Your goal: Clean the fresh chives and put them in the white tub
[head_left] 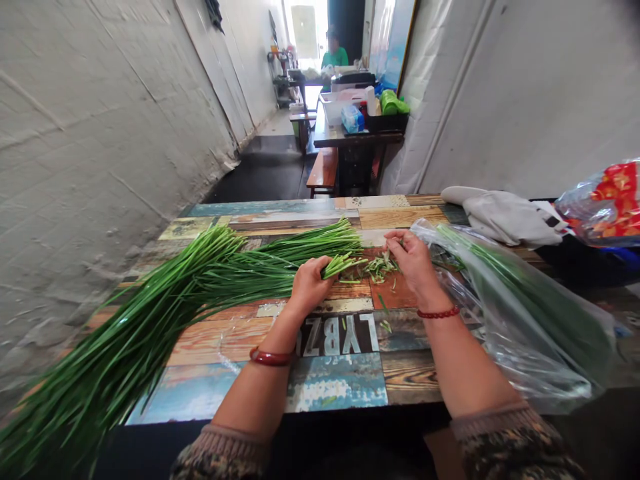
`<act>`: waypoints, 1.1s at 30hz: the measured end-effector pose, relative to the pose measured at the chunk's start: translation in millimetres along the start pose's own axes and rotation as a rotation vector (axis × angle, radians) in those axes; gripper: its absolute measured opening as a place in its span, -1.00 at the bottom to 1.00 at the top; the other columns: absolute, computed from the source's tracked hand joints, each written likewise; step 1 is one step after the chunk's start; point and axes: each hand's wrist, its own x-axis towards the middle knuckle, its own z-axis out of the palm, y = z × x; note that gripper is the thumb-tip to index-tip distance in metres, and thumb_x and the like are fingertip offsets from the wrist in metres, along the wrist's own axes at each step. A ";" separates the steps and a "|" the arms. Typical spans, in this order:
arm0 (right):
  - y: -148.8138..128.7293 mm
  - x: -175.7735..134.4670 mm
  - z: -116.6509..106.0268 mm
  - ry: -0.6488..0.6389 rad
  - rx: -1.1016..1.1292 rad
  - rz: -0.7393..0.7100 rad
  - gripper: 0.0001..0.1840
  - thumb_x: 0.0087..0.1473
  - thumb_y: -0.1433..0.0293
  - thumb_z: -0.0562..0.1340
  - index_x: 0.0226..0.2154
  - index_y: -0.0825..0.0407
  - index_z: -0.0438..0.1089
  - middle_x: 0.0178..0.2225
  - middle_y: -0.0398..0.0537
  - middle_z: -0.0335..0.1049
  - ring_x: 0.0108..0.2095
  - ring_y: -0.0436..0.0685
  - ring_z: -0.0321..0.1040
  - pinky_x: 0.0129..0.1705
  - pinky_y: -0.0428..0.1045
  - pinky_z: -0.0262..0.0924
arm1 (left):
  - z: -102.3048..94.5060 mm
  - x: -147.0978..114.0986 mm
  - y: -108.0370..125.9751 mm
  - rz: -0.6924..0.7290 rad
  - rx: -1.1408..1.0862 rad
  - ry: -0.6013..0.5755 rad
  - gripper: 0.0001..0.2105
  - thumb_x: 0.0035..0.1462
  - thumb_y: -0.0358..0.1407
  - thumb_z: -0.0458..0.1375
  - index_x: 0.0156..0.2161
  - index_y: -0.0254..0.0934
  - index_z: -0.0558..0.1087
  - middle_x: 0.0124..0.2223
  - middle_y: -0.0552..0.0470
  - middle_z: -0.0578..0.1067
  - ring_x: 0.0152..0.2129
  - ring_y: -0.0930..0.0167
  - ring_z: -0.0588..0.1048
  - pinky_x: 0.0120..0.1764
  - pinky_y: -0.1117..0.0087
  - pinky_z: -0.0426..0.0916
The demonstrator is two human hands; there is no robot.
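Observation:
My left hand (311, 285) is closed around a small bunch of garlic chives (345, 265), its pale cut ends pointing right. Just right of those ends lies a little heap of trimmed scraps (381, 268). Over the heap's far side my right hand (407, 257) has thumb and fingertips pinched together; whatever is between them is too small to name. A large pile of chives (145, 320) spreads along the left of the table, hanging over its near edge. Another bunch of chives (310, 241) lies behind my left hand.
A clear plastic bag (545, 360) with more chives stands right on the patterned table (340, 390). Behind it are a pale cap (515, 215) and a red package (620, 200). Beyond are a dark table (327, 135), an orange bench (323, 168) and a person in green (336, 57).

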 end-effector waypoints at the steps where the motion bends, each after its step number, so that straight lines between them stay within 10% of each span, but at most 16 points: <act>1: -2.2 0.5 -3.7 -0.062 -0.090 -0.022 -0.80 0.07 0.23 0.23 -0.34 0.01 0.45 -0.49 -0.16 0.43 -0.47 0.03 0.33 -0.36 -0.05 0.20 | 0.1 0.0 -0.4 0.013 0.007 -0.001 -0.94 0.05 -0.34 0.16 -0.44 -0.22 0.43 -0.46 0.11 0.45 -0.42 0.43 0.40 -0.33 0.47 0.20; 11: -12.9 -10.8 16.1 -0.333 -0.408 -0.406 -0.88 0.03 0.34 0.30 -0.30 -0.06 0.50 -0.19 -0.04 0.50 -0.12 0.17 0.40 0.01 0.12 0.23 | -0.3 -0.6 -0.9 0.063 0.012 -0.014 -0.95 0.07 -0.34 0.15 -0.40 -0.21 0.44 -0.44 0.10 0.45 -0.41 0.43 0.39 -0.33 0.47 0.19; 17: -0.4 -4.4 6.9 -0.009 -0.302 -0.141 -0.76 0.11 0.22 0.21 -0.41 0.02 0.45 -0.39 -0.07 0.49 -0.33 0.12 0.40 -0.20 0.03 0.26 | 0.3 0.1 -1.8 0.056 0.012 -0.004 -0.93 0.07 -0.33 0.14 -0.43 -0.21 0.42 -0.45 0.10 0.44 -0.42 0.43 0.39 -0.33 0.47 0.19; 26: -11.9 -11.3 13.6 -0.301 -0.344 -0.301 -0.86 0.06 0.27 0.26 -0.34 -0.03 0.47 -0.24 -0.05 0.51 -0.17 0.14 0.41 -0.02 0.06 0.23 | -1.4 -1.0 0.7 0.046 0.041 -0.029 -0.92 0.09 -0.32 0.13 -0.41 -0.21 0.43 -0.44 0.09 0.46 -0.41 0.42 0.39 -0.33 0.47 0.19; 33: -0.6 -4.4 3.3 -0.066 -0.221 -0.082 -0.73 0.13 0.19 0.18 -0.42 0.02 0.44 -0.38 -0.08 0.50 -0.31 0.11 0.42 -0.16 0.02 0.27 | -0.6 0.3 -1.2 0.052 0.037 -0.027 -0.94 0.08 -0.33 0.14 -0.41 -0.21 0.42 -0.44 0.10 0.46 -0.41 0.41 0.39 -0.32 0.47 0.21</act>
